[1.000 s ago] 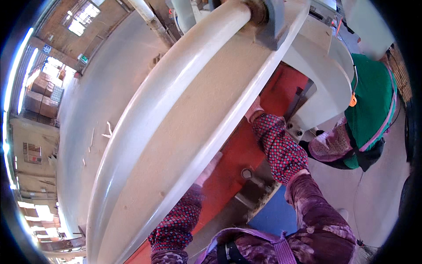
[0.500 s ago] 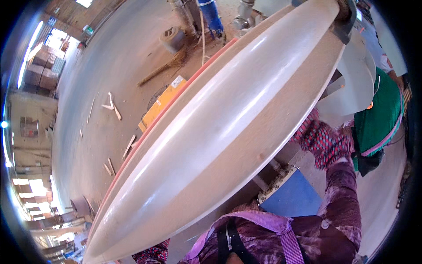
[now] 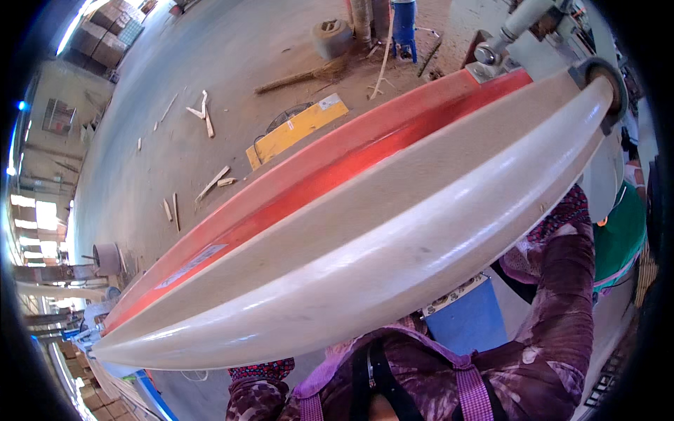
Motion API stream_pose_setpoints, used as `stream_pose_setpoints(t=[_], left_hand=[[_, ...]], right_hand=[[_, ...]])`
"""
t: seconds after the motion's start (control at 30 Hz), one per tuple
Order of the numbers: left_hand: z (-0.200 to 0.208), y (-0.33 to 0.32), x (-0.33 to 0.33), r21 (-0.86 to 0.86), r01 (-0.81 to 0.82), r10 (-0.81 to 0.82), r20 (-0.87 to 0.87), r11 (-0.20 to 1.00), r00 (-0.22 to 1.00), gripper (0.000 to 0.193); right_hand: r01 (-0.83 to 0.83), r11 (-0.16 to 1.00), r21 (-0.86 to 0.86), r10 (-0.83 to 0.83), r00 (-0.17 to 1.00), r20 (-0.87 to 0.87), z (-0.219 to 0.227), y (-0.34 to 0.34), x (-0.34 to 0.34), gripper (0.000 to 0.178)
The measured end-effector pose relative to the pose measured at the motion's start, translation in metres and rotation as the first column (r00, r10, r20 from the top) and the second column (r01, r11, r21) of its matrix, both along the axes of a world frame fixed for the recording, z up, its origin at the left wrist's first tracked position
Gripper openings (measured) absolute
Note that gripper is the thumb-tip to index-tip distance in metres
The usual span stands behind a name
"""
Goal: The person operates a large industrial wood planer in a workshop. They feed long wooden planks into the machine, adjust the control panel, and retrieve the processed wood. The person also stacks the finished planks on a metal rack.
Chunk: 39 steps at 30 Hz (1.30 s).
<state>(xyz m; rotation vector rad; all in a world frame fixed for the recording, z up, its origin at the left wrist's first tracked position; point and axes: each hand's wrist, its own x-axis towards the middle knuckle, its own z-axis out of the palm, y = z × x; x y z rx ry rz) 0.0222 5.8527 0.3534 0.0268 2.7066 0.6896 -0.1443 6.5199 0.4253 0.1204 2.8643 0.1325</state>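
Note:
A long, glossy, pale beige piece (image 3: 365, 259) with a rounded surface stretches from the lower left to the upper right. At its far right end it meets a dark rounded collar (image 3: 616, 91). My right hand (image 3: 562, 212), in a dotted red-and-purple glove, is at the piece's near edge towards the right. Its fingers are hidden behind the piece. Only part of my left hand (image 3: 265, 369), in a similar dotted glove, shows below the near edge on the left. The piece covers its fingers, so neither grip can be seen.
A red beam (image 3: 337, 161) runs along the piece's far side. Beyond lie a yellow panel (image 3: 298, 132), a broom (image 3: 302, 78), a grey container (image 3: 332, 38) and wood scraps (image 3: 213, 184). A blue box (image 3: 467, 316) stands near me. A person in green (image 3: 621, 231) is at right.
The beige piece has tipped towards me, uncovering more of the red beam behind it. My right hand is further right and more hidden. The view has shifted too.

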Motion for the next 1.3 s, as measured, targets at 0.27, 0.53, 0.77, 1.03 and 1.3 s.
stream_pose_setpoints(t=[0.27,0.53,0.77,1.03,1.3], left_hand=[[0.004,0.003,-0.026,0.019,0.111,-0.110,-0.046,0.994,0.993,0.065],[0.004,0.082,-0.164,-0.133,0.530,-0.541,-0.343,0.838,0.768,0.067],[-0.038,0.132,-0.251,-0.432,0.609,-0.746,-0.418,0.665,0.518,0.071],[-0.065,0.111,-0.269,-0.350,0.708,-0.720,-0.617,0.613,0.318,0.057],[-0.025,0.108,-0.244,-0.156,0.834,-0.676,-0.672,0.530,0.303,0.038]], right_hand=[[-0.007,1.000,-0.014,0.008,0.999,0.041,0.016,-0.018,0.014,0.041],[-0.125,0.983,-0.134,0.121,0.992,-0.036,-0.021,-0.096,0.014,0.041],[-0.177,0.968,-0.176,0.171,0.984,-0.052,-0.059,-0.126,-0.018,0.042],[-0.110,0.987,0.119,0.119,0.991,-0.069,-0.032,-0.155,0.009,0.041],[0.069,0.992,0.102,-0.086,0.981,0.175,0.027,-0.169,0.039,0.036]])
